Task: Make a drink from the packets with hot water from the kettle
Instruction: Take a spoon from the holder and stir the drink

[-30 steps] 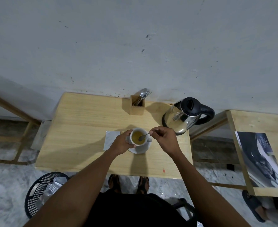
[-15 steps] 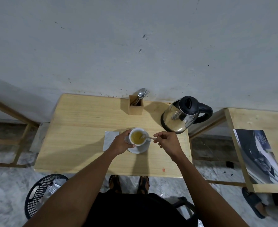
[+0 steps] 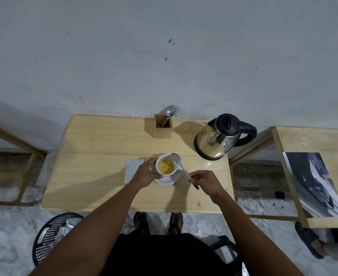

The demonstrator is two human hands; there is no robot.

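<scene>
At the bottom of the frame, both forearms reach up from a dark lap toward the middle of the tabletop point(image 3: 96, 176). The left hand point(image 3: 145, 173) is wrapped around the near-left side of a white cup point(image 3: 165, 166), fingers closed on its wall, steadying it on a white saucer point(image 3: 169, 181). The right hand point(image 3: 206, 181), lower right of the cup, pinches the handle end of a spoon point(image 3: 181, 166) between thumb and fingertips. A second ago the spoon's bowl was down in the yellow drink and the right hand sat close over the cup; now the spoon is out of the liquid, its bowl resting at the cup's far-right rim above the saucer, and the hand has drawn back toward the lower right. That suggests the stirring is over and the spoon is being laid down on the saucer, so the drink looks nearly made.

Just left of the cup a pale napkin point(image 3: 133, 170) lies flat on the wood. I cannot see any packets on the tabletop. Farther back, right of centre, the steel kettle point(image 3: 218, 138) with its black lid stands upright, well apart from the cup. At the back edge, against the grey wall, a small wooden box point(image 3: 162, 127) holds more cutlery. In the lower left, on the floor, sits a black mesh bin point(image 3: 50, 234) with something pale and crumpled inside.
</scene>
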